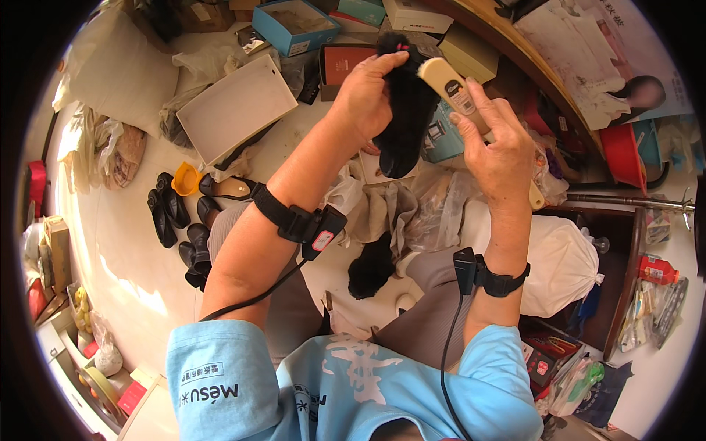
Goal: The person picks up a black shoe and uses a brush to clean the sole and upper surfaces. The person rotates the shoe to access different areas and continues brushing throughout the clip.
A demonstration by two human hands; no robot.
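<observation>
My left hand [367,91] holds up a black fuzzy shoe [405,110] by its furry top end, the toe pointing down towards me. In my right hand [491,138] is a cream-handled brush [449,85] with a label on it; its head is beside the shoe's right edge, and whether the bristles touch is hard to tell. A second black furry item [372,267] lies on the floor between my legs, near crumpled grey cloth [378,212].
Empty shoe box lid or tray [237,110] lies at the upper left. Black shoes [168,209] and a yellow cup [186,179] are on the floor at left. Open boxes [296,27] stand at the back. A white drawstring bag [557,264] sits at right beside a dark wooden drawer [626,286].
</observation>
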